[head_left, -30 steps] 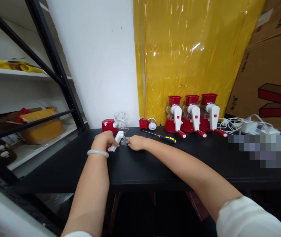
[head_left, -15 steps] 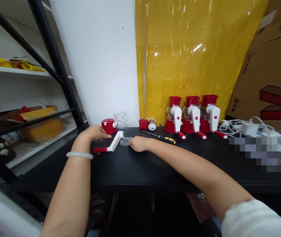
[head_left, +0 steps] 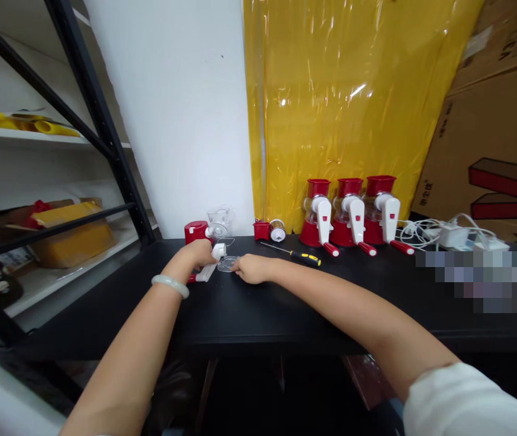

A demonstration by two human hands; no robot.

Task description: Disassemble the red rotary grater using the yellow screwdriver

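Note:
My left hand (head_left: 200, 253) is closed over the middle of a white crank handle (head_left: 206, 275) with a red grip, whose white hub (head_left: 219, 251) shows past the fingers. My right hand (head_left: 253, 268) pinches the right rim of a clear plastic ring (head_left: 226, 264) lying flat on the black table. Just behind my left hand stand a red grinder base (head_left: 195, 231) and a clear plastic housing (head_left: 219, 223). A red hopper (head_left: 261, 230) and a metal-edged grater drum (head_left: 277, 230) lie beyond my right hand. A screwdriver (head_left: 304, 258) with a black and yellow handle lies to their right.
Three assembled red and white rotary graters (head_left: 352, 221) stand along the back right. White cables and adapters (head_left: 453, 233) lie farther right beside a blurred patch. A black-framed shelf (head_left: 99, 121) rises at the left, and a large cardboard box (head_left: 503, 121) leans at the right.
My left hand has moved right and down from beside the red base onto the crank handle. My right hand stays at the clear ring. The view has shifted slightly.

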